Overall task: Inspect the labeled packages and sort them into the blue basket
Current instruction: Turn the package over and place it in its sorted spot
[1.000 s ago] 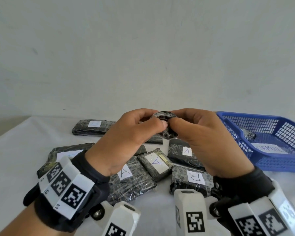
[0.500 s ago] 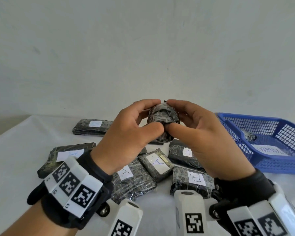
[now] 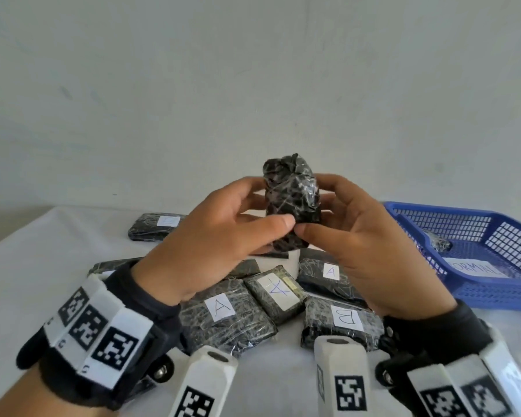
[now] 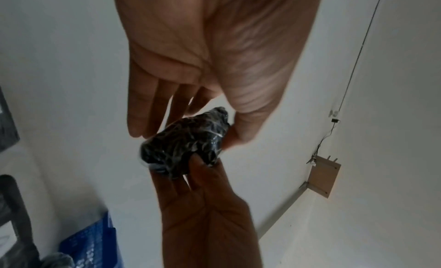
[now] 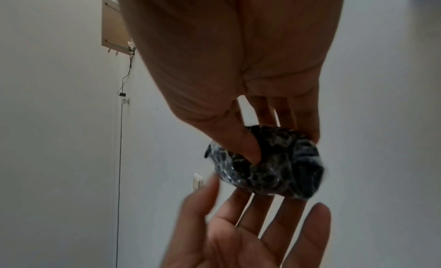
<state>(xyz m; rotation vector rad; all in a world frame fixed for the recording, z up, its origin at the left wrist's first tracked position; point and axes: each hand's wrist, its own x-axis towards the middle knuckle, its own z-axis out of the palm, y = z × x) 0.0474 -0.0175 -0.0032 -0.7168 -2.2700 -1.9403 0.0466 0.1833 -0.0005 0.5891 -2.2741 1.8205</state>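
A small black plastic-wrapped package stands upright in the air between both hands, with no label showing on the side toward me. My left hand pinches it with the thumb in front and the fingers behind. My right hand grips it from the right, and its thumb presses into the wrap. In the left wrist view the package sits between both hands' fingertips. The blue basket stands at the right on the table.
Several labelled black packages lie below the hands: A, X, another A, B, and one at the back left. The basket holds a NORMAL label and one package. A wall rises behind the white table.
The package was low and mostly hidden between the hands; both hands have raised it and turned it upright, and more of it now shows.
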